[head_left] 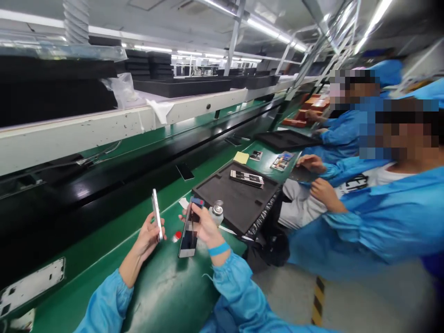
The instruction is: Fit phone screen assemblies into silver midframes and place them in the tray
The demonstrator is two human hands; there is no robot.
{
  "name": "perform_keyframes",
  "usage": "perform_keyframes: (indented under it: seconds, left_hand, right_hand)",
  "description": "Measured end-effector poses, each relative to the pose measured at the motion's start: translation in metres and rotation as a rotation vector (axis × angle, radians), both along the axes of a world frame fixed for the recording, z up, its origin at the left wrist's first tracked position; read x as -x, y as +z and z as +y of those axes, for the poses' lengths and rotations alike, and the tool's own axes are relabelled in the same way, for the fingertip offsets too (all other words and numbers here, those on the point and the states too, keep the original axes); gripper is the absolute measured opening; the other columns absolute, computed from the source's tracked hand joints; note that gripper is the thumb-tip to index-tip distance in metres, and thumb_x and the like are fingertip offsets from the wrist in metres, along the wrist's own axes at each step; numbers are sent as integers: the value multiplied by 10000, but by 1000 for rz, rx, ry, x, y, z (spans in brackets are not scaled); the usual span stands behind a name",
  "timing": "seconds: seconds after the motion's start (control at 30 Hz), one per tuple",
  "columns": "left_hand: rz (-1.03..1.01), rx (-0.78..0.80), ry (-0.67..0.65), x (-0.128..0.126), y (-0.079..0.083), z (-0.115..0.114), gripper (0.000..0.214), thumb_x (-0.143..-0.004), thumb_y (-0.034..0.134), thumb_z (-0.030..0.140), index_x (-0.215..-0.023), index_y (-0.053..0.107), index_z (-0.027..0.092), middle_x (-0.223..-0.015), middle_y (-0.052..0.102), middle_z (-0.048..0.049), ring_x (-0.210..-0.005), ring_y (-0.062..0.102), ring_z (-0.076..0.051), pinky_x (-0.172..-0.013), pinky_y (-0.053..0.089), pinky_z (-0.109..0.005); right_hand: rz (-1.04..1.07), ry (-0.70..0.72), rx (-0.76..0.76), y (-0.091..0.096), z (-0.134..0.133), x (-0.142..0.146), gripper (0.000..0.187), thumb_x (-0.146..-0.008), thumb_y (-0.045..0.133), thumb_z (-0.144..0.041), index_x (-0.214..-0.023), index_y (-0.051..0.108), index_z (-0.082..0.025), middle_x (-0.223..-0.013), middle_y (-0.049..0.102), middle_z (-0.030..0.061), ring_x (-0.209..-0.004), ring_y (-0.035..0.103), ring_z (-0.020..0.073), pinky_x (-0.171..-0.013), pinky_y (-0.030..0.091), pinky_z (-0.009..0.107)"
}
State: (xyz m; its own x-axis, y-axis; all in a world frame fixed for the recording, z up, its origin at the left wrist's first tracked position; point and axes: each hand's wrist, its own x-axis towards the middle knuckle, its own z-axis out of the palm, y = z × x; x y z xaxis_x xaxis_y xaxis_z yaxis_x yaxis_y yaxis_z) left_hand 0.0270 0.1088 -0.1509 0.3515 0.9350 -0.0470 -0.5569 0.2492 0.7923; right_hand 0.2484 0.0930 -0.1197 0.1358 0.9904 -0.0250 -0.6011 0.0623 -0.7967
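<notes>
My left hand (pixel 147 238) grips a thin phone frame (pixel 157 213) with a white edge, held upright and seen nearly edge-on. In my right hand (pixel 206 225) is a dark, glossy phone part (pixel 189 236) with a silvery lower end, its thumb lying on the upper part. A blue band circles the right wrist. On the green bench between the hands lies a small red cap-like thing (pixel 177 236). Just right of my right hand stands a small bottle with a metal top (pixel 217 210). A white scrap (pixel 183 203) lies behind the phone part.
A black foam tray (pixel 222 196) holds a stack of phone parts (pixel 247 178). Along the left runs a dark conveyor belt (pixel 104 199) carrying a dark panel (pixel 184 171) and a white phone housing (pixel 33 286). A white shelf (pixel 194 108) overhangs it. Co-workers in blue smocks (pixel 374 217) sit to the right.
</notes>
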Motion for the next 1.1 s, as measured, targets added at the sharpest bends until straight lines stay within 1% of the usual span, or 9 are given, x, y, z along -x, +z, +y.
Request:
perform_keyframes:
  seconds: [0.13, 0.3, 0.43, 0.57, 0.67, 0.77, 0.9, 1.0, 1.1]
  left_hand:
    - [-35, 105, 77, 4, -25, 8, 831, -601, 1084, 360, -1293, 650, 206, -1120, 783, -65, -851, 763, -182, -750, 640, -262]
    - [-87, 214, 89, 5, -48, 19, 717, -784, 967, 430, -1397, 655, 227, -1211, 801, -102, -965, 804, -261, -849, 671, -348]
    - [-139, 251, -27, 14, -49, 26, 664, -880, 826, 592, -1461, 660, 319, -1239, 817, -97, -1111, 799, -369, -953, 678, -490]
    - [-328, 243, -120, 20, -44, 29, 664, -950, 687, 686, -1568, 557, 482, -1309, 808, -40, -1292, 737, -373, -1094, 618, -548]
    - [-517, 213, -171, 19, -31, 23, 830, -952, 555, 809, -1666, 450, 399, -1362, 784, -105, -1307, 726, -388, -1115, 595, -578]
    - [-567, 236, -121, 21, -5, 15, 1080, -930, 374, 932, -1707, 373, 182, -1402, 730, -255, -1228, 763, -407, -1042, 627, -573]
    - [-523, 336, 31, 26, 37, 8, 1089, -950, 242, 942, -1561, 564, 101, -1288, 772, -257, -932, 812, -344, -945, 660, -574]
    - [-386, 329, 37, 26, 59, -4, 949, -979, 354, 895, -1282, 735, 80, -1059, 810, -198, -829, 794, -317, -773, 693, -498]
    - [-321, 229, -113, 19, 70, -20, 860, -852, 693, 856, -1230, 754, 85, -1090, 800, -170, -788, 769, -273, -665, 680, -402]
  right_hand:
    - [162, 215, 83, -10, 9, 32, 481, -683, 1020, -486, -946, 763, -176, -1010, 843, 108, -1059, 806, 284, -964, 676, 429]
    - [169, 299, 78, -25, 15, 45, 639, -660, 1018, -536, -1099, 785, -135, -1217, 821, 181, -1170, 782, 324, -962, 663, 414]
    - [140, 410, 53, -31, 15, 42, 736, -665, 1016, -544, -1213, 773, -118, -1190, 827, 187, -1169, 788, 334, -948, 656, 400]
    - [111, 351, 2, -21, 9, 30, 679, -703, 1017, -477, -1214, 773, -104, -1239, 806, 215, -1257, 755, 354, -1096, 604, 464]
    - [127, 238, 27, -9, -2, 15, 576, -748, 998, -454, -1160, 762, -128, -1279, 796, 193, -1211, 778, 326, -1068, 631, 468]
    - [101, 99, 151, -1, -13, 0, 433, -830, 936, -481, -1052, 722, -176, -1035, 835, 105, -940, 836, 282, -797, 706, 410]
    - [-38, -68, 257, 1, -21, -10, 457, -807, 922, -573, -941, 678, -211, -702, 732, -11, -613, 764, 229, -583, 659, 352]
    - [-244, -217, 185, 5, -24, -4, 552, -722, 931, -668, -928, 723, -199, -741, 758, 5, -663, 746, 218, -640, 639, 344]
    - [-347, -301, 131, 10, -24, 6, 583, -688, 928, -691, -929, 766, -186, -828, 797, 29, -793, 743, 215, -732, 604, 318]
